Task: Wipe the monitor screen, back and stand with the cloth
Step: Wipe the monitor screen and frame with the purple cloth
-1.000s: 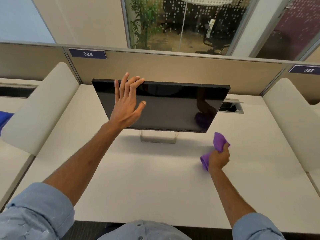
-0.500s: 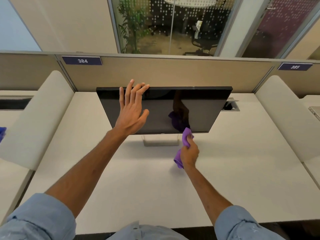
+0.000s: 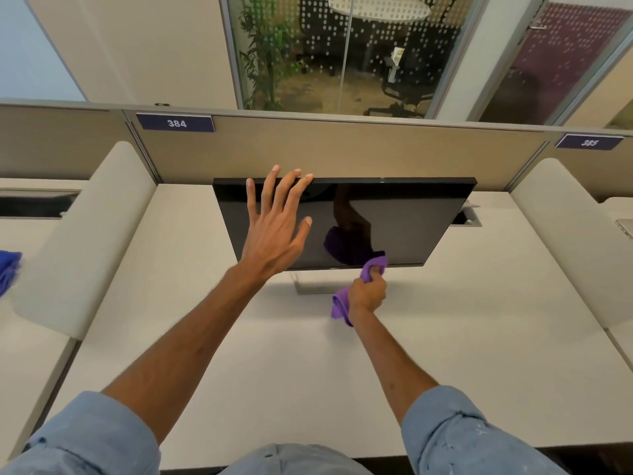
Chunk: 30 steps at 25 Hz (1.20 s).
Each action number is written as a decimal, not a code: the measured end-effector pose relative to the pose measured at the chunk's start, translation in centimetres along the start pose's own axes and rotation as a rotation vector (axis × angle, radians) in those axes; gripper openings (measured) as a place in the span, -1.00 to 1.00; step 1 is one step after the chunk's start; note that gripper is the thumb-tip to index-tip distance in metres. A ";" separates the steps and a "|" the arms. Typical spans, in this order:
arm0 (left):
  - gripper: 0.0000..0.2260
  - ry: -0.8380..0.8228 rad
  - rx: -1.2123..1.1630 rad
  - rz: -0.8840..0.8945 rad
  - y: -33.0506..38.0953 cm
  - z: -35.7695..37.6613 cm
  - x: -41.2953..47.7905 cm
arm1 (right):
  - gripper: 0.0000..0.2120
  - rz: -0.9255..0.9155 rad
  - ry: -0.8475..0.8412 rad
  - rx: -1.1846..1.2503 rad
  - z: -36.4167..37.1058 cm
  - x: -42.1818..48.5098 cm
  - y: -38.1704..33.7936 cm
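Note:
A black flat monitor (image 3: 407, 217) stands at the back of the white desk, its screen dark and tilted toward me. Under it a small silver stand base (image 3: 310, 286) shows. My left hand (image 3: 274, 231) lies flat on the left part of the screen, fingers spread, fingertips at the top edge. My right hand (image 3: 367, 293) grips a bunched purple cloth (image 3: 373, 267), whose upper end touches the screen's bottom edge near the middle. The cloth's reflection shows in the glass. The monitor's back is hidden.
The white desk (image 3: 462, 354) has padded white dividers on the left (image 3: 82, 241) and right (image 3: 575, 241). A beige partition (image 3: 359, 149) runs behind. A cable hatch (image 3: 466, 219) sits behind the monitor's right corner. A blue cloth (image 3: 8, 272) lies on the neighbouring desk at far left.
My right hand has moved left and up with the purple cloth, from the desk right of the monitor to the screen's bottom edge. My left hand has stayed on the screen.

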<state>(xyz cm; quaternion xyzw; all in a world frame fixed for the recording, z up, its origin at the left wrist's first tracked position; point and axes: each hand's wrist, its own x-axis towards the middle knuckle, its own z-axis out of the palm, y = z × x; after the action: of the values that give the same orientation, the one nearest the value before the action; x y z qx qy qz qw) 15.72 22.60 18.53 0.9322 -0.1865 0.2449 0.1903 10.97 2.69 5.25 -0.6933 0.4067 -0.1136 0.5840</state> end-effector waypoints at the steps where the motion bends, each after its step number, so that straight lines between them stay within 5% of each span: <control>1: -0.30 -0.002 -0.001 -0.001 0.1 0.1 -0.1 | -0.64 -0.029 -0.047 -0.032 0.7 -0.9 0.4; 6: -0.29 -0.030 -0.001 0.043 -0.8 -0.6 0.3 | -0.52 -0.069 -0.302 -0.025 1.4 -3.0 3.0; 10: -0.36 -0.018 0.013 0.061 -3.2 -2.2 -0.2 | -0.61 0.014 0.068 0.149 -1.4 -1.2 2.0; 18: -0.45 -0.125 -0.089 -0.009 -8.9 -5.8 -0.9 | -0.62 0.072 0.038 0.091 3.9 -2.9 -0.8; 26: -0.48 -0.164 -0.142 0.062 -9.9 -6.5 -1.0 | -0.49 -0.158 -0.412 -0.171 10.7 -12.8 2.3; 30: -0.48 -0.157 -0.180 0.102 -11.5 -7.5 -2.0 | -0.57 0.013 -0.084 0.152 8.8 -13.0 2.7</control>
<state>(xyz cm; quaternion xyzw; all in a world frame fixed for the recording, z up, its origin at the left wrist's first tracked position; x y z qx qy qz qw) 16.31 36.28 20.50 0.9171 -0.2690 0.1627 0.2452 7.03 18.09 4.32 -0.6484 0.3763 -0.1110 0.6524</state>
